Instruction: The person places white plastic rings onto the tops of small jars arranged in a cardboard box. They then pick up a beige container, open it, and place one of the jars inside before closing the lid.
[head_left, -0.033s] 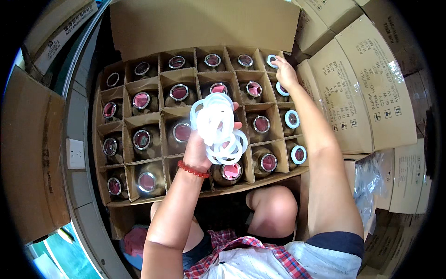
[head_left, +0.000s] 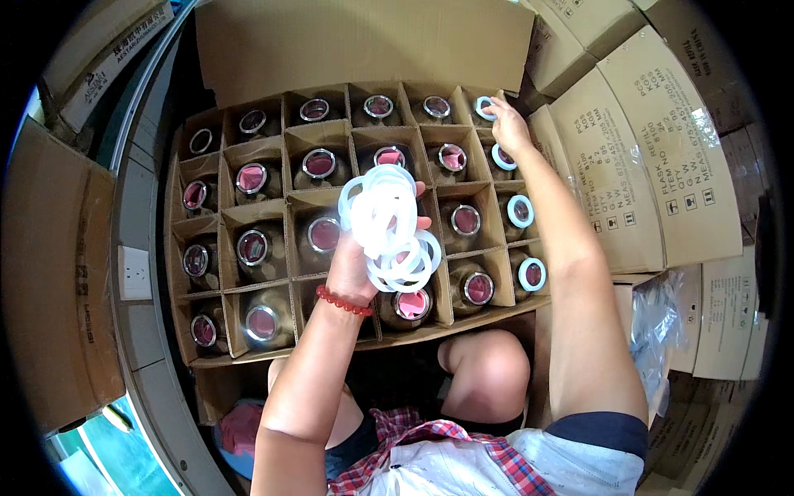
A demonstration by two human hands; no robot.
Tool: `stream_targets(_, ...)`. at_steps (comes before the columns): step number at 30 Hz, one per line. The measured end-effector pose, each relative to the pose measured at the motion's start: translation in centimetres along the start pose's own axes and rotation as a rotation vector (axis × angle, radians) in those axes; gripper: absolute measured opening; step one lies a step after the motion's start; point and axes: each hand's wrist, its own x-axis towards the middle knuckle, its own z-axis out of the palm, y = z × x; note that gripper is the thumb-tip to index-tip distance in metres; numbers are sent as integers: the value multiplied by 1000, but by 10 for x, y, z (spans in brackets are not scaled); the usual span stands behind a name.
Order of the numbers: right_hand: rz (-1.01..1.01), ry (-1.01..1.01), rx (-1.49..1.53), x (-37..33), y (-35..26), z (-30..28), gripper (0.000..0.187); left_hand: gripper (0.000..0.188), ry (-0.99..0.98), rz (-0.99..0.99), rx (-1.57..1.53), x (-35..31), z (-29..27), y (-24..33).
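Observation:
My left hand point(head_left: 353, 269), palm up over the middle of a divided carton, holds a heap of translucent white rings point(head_left: 382, 217). They hide most of its palm and fingers. At the far right corner my right hand point(head_left: 510, 128) pinches one white ring point(head_left: 480, 107) at the mouth of a flask. Round flasks with shiny rims stand upright in the compartments, among them one point(head_left: 318, 164) showing pink inside. Down the right column, further rings point(head_left: 520, 212) sit on the flask mouths, one point(head_left: 532, 274) on the nearest flask.
Cardboard dividers point(head_left: 285, 178) separate the flasks, and the carton's far flap point(head_left: 364, 45) stands raised. Stacked cartons point(head_left: 695, 149) rise on the right, beside clear plastic wrap point(head_left: 657, 322). A wall socket point(head_left: 135, 274) is on the left. My knees are at the near side.

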Motion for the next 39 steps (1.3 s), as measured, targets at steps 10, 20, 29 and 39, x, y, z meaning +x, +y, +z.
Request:
stream_targets(10, -177, -268, -395, 19, -17, -14, 33, 42, 48, -20, -3, -1, 9, 1)
stream_targets(20, -164, -396, -381, 22, 3, -17, 50, 40, 6, -28, -37, 0, 16, -3)
stream_targets(29, 116, -992, 1039, -18, -195, -100, 36, 54, -31, 51, 181, -1, 1, 0)
stream_targets(39, 151, -800, 1171, -10, -188, -90, 19, 28, 53, -27, -20, 2, -2, 2)
